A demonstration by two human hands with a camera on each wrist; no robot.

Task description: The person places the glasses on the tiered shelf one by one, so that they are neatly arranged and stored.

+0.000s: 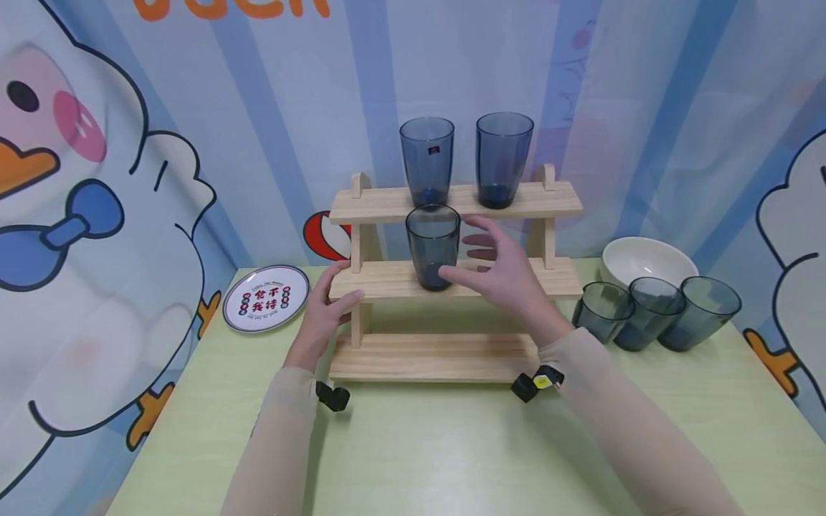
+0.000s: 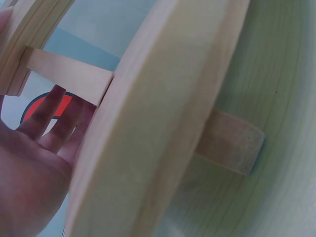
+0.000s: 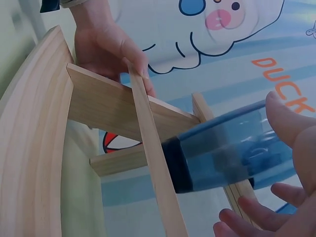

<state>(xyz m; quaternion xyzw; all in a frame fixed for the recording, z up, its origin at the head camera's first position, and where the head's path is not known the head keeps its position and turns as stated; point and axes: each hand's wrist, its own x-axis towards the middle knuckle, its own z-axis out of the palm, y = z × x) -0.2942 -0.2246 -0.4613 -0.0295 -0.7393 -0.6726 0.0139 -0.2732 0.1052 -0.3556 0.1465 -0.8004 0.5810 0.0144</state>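
A three-tier wooden shelf (image 1: 439, 356) stands on the table. My left hand (image 1: 320, 315) holds the left end of its middle tier, thumb at the front edge; in the left wrist view, the fingers (image 2: 61, 121) reach behind an upright. One blue-tinted drinking glass (image 1: 434, 247) stands upright on the middle tier. My right hand (image 1: 506, 276) is just right of that glass, fingers spread and thumb in front of its base. In the right wrist view the hand lies loosely about the glass (image 3: 227, 148), without a clear grip. Two matching glasses (image 1: 427, 159) (image 1: 504, 158) stand on the top tier.
Three more tinted glasses (image 1: 603, 312) (image 1: 648, 312) (image 1: 700, 312) stand in a row right of the shelf, before a white bowl (image 1: 645, 258). A plate with red lettering (image 1: 266, 298) is at the left. A duck-print curtain (image 1: 290, 107) hangs behind.
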